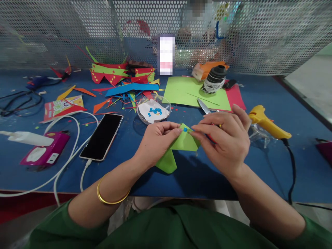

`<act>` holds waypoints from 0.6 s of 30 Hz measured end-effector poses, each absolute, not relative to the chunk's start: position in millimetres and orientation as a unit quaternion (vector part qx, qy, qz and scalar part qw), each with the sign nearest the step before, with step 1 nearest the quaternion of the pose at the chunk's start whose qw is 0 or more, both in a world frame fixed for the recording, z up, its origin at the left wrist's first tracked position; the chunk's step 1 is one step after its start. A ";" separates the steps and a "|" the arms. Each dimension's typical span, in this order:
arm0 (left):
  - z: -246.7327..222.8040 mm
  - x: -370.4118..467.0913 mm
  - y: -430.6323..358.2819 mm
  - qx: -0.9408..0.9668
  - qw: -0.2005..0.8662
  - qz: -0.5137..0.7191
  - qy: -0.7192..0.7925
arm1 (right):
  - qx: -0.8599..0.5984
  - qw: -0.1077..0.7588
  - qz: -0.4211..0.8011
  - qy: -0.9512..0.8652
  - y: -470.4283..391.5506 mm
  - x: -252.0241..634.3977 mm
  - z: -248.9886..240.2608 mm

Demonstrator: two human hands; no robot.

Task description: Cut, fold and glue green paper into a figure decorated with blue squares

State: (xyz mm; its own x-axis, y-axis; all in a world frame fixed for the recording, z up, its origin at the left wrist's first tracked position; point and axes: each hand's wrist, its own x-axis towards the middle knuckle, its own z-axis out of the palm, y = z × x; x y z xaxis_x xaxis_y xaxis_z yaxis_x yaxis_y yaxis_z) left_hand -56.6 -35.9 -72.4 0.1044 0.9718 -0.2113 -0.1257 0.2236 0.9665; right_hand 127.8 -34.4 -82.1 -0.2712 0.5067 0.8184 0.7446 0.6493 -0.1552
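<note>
A lime-green cut paper piece is held over the front of the table by my left hand, its thumb on top and fingers curled at the edge. Its lower flap hangs under that hand. One tiny blue paper square lies near the top edge of the paper. My right hand is pinched at the paper's right part, close to the blue square; what is between thumb and forefinger is too small to make out. Behind the hands, a clear round dish holds white paper and blue bits.
Scissors lie partly hidden behind my right hand. A yellow glue gun is at right, a phone with a white cable at left. Green sheets, a black-topped thread spool, paper scraps and red-green paper glasses lie behind.
</note>
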 end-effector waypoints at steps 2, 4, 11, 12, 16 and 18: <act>-72.3 -56.4 -36.2 0.439 0.604 0.446 0.493 | -0.397 0.444 -0.136 -0.792 -35.0 126.3 -83.6; -71.8 -56.2 -36.7 0.448 0.599 0.443 0.494 | -0.390 0.438 -0.144 -0.797 -35.5 124.7 -85.0; -69.0 -56.2 -37.2 0.480 0.577 0.428 0.504 | -0.379 0.416 -0.164 -0.811 -36.5 123.0 -85.0; -69.0 -56.3 -37.0 0.482 0.576 0.428 0.503 | -0.378 0.413 -0.166 -0.812 -36.7 122.9 -84.7; -69.8 -56.6 -36.3 0.483 0.579 0.430 0.496 | -0.380 0.400 -0.170 -0.817 -37.7 122.4 -84.5; -70.5 -56.5 -36.2 0.482 0.581 0.430 0.495 | -0.379 0.401 -0.170 -0.816 -38.0 122.2 -84.7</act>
State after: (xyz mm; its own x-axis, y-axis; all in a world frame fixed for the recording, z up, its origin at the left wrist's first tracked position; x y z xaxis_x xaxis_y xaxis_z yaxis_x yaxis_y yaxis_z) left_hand -56.5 -36.2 -70.5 0.1396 0.9772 -0.1599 -0.0225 0.1646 0.9861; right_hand 122.2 -38.0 -84.7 -0.3909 0.4831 0.7835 0.7559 0.6541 -0.0262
